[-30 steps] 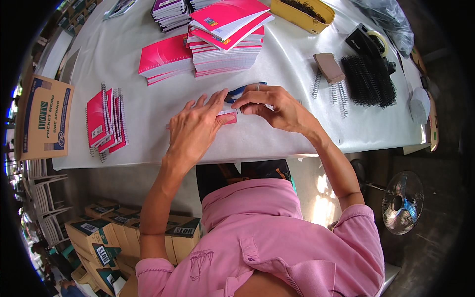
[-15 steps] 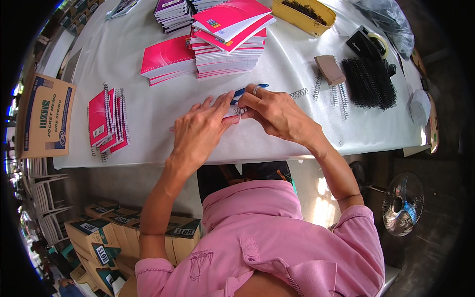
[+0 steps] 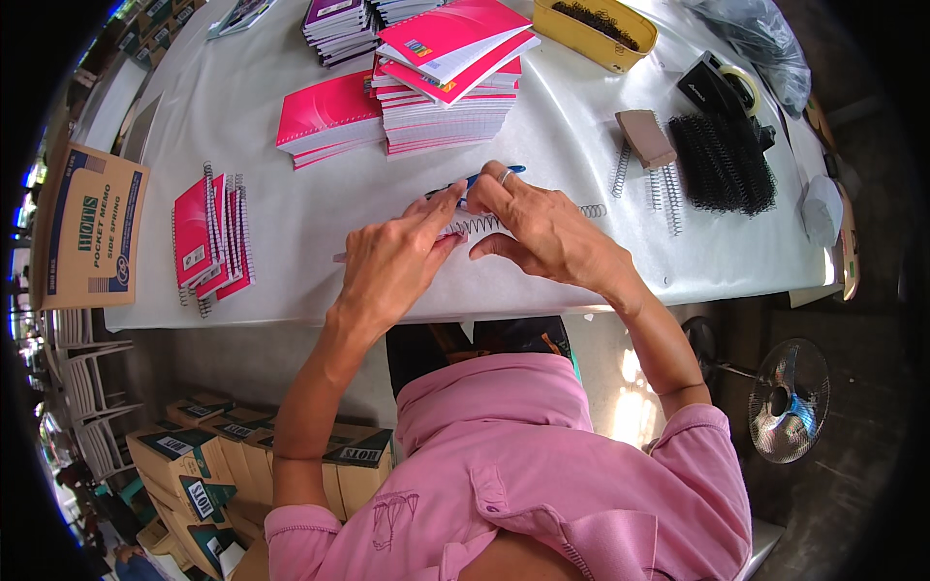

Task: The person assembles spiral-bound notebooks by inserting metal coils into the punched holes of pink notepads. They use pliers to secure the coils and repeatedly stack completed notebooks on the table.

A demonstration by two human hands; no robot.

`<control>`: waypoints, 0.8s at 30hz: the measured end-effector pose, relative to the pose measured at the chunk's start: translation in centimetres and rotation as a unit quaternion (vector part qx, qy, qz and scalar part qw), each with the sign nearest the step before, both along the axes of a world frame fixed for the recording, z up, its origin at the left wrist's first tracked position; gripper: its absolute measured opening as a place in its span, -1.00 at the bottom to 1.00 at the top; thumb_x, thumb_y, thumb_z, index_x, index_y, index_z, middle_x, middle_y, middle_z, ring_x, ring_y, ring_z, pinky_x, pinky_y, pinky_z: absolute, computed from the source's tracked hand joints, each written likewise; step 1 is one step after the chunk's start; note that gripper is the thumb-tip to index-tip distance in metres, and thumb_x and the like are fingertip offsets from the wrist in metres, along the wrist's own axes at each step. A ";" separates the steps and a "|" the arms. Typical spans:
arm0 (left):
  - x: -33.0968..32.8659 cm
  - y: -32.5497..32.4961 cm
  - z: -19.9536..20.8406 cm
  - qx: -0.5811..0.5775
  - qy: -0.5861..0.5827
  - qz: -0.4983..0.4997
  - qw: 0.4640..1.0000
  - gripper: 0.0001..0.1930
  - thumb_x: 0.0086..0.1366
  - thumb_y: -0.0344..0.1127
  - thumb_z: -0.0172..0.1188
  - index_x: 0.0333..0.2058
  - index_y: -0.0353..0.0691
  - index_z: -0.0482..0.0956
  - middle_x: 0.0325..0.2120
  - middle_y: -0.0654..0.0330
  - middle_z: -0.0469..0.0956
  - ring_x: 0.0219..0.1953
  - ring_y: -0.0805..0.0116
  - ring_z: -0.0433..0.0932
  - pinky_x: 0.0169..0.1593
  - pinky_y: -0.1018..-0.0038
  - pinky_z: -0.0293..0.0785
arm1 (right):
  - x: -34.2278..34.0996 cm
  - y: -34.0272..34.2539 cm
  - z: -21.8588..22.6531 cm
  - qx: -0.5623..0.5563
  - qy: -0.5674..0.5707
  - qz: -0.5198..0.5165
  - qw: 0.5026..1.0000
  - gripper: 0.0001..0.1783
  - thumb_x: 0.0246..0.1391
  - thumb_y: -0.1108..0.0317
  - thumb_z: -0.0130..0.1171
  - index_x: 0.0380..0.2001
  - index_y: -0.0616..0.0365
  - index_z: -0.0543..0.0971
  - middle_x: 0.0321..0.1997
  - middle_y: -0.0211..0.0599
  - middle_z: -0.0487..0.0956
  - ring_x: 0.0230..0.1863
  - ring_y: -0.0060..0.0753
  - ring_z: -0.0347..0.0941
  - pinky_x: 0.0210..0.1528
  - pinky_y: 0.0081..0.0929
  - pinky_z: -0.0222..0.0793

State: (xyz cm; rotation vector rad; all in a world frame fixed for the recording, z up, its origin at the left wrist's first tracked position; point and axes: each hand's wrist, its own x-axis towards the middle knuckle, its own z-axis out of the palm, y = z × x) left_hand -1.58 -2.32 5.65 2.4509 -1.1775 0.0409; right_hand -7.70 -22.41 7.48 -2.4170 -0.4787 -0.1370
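Observation:
My left hand (image 3: 397, 254) is closed on a small notebook (image 3: 339, 258), which lies mostly hidden beneath it near the table's front edge. A wire spiral (image 3: 473, 226) runs from the notebook's edge to the right, passing under my right hand. Above that spiral, my right hand (image 3: 554, 230) has its thumb apart from its bent fingers, and the coil shows in the gap. The free end of the spiral sticks out beyond the knuckles. Just past my fingertips lies a blue-handled tool (image 3: 516, 169), partly covered by both hands.
Spiral-bound pink notebooks (image 3: 199, 228) lie at left beside a cardboard box (image 3: 92, 232). Stacked pink notebooks (image 3: 450, 121) stand at the back, near a yellow tub (image 3: 581, 34) of dark coils. Loose spirals (image 3: 673, 198), a brown block (image 3: 646, 137) and black coils (image 3: 722, 165) are at right.
My right thumb has come away from the fingers, where it pinched the coil before. More of the spiral shows between my hands, and its free end reaches slightly farther right and lower.

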 end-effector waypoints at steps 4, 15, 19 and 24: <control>0.1 -0.2 -0.1 -0.006 0.016 -0.015 1.000 -0.45 0.24 -0.18 0.30 0.22 0.00 0.44 -0.06 0.17 0.65 -0.23 0.03 0.68 -0.25 0.19 0.62 | -0.1 -0.1 -1.3 -0.089 -0.003 0.022 0.996 -0.72 -0.01 0.59 0.15 -0.16 0.29 0.53 -0.20 -0.09 0.57 -0.11 0.08 0.52 -0.11 -0.08 0.51; -0.1 -0.8 2.5 0.151 0.052 -0.053 0.986 -0.36 0.20 0.06 0.25 0.28 0.34 0.34 0.06 0.23 0.59 -0.17 0.06 0.66 -0.19 0.17 0.62 | 2.4 -21.3 0.7 -0.341 0.144 -0.199 0.907 -0.18 -0.48 0.76 0.40 -0.01 -0.03 0.50 0.38 -0.40 0.30 0.48 -0.17 0.10 0.52 0.12 -0.08; 0.6 0.7 0.6 0.138 0.056 -0.124 0.981 -0.31 0.17 0.08 0.25 0.30 0.41 0.29 0.09 0.25 0.57 -0.16 0.00 0.65 -0.17 0.13 0.62 | 3.7 -22.0 2.0 -0.272 0.230 -0.152 0.922 -0.20 -0.37 0.54 0.50 0.08 -0.04 0.48 0.28 -0.31 0.41 0.37 -0.17 0.27 0.47 0.06 0.06; 1.5 2.4 0.7 0.068 -0.065 -0.030 0.995 -0.28 0.13 0.06 0.29 0.30 0.32 0.32 0.02 0.15 0.60 -0.22 0.01 0.66 -0.20 0.15 0.59 | 3.8 -15.4 3.5 0.055 0.172 -0.005 0.984 -0.32 0.07 -0.08 0.30 0.12 0.20 0.56 0.17 -0.06 0.53 0.09 -0.05 0.52 0.23 -0.24 0.37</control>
